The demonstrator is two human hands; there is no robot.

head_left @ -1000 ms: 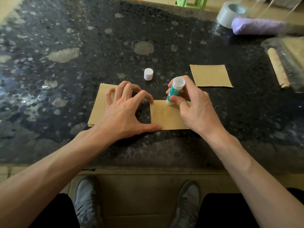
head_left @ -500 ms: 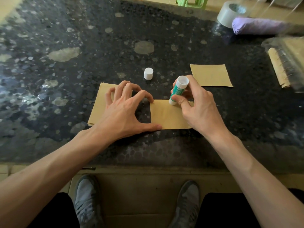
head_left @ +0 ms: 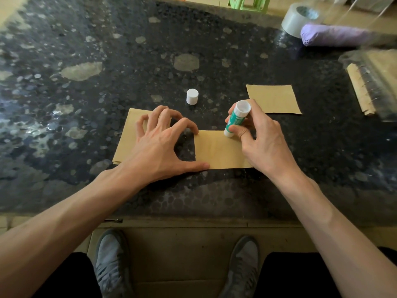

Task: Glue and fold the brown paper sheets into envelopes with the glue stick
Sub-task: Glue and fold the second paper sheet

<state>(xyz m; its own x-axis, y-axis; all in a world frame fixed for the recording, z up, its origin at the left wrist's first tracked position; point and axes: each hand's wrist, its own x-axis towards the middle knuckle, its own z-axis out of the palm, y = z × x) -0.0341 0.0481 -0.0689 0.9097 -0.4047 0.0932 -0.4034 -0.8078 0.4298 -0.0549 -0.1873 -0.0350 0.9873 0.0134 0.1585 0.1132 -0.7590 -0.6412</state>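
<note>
A dark speckled stone table [head_left: 107, 61] fills most of the view. At its far right lie a clear plastic packet of brown paper [head_left: 369, 82], a purple bundle [head_left: 335, 36] and a roll of grey tape [head_left: 295, 19]. Three lots of brown paper lie flat nearer the person: a left stack of sheets [head_left: 125, 145], a middle sheet [head_left: 219, 151] just beside it with a strip of bare table between, and a far sheet [head_left: 272, 98] set apart to the right. The left hand [head_left: 159, 147] is spread wide with arched fingers and grasps nothing; its outer fingertips press the left stack, while the index tip and thumb rest on the left corners of the middle sheet. The right hand [head_left: 264, 143] has thumb and fingers curled round the green-and-white glue stick [head_left: 237, 118], which tilts with its lower end on the far edge of the middle sheet. The white cap [head_left: 192, 96] stands upright on the table beyond the left hand, apart from the paper.
</note>
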